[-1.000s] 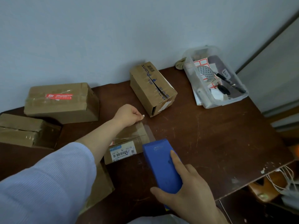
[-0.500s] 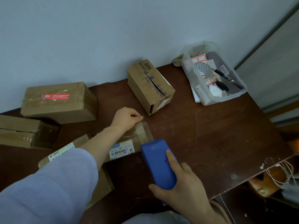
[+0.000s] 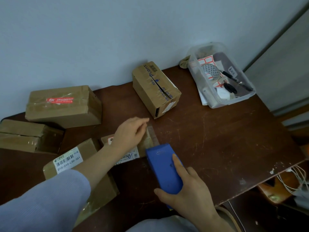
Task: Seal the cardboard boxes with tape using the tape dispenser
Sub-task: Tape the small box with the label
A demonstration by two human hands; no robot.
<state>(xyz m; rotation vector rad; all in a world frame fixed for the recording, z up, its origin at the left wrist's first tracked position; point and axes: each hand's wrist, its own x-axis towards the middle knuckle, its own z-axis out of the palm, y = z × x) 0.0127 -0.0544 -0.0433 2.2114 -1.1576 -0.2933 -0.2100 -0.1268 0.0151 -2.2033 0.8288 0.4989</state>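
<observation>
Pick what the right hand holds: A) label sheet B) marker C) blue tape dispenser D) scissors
C: the right hand grips the blue tape dispenser, with a clear strip of tape running from its front toward the left hand.
</observation>
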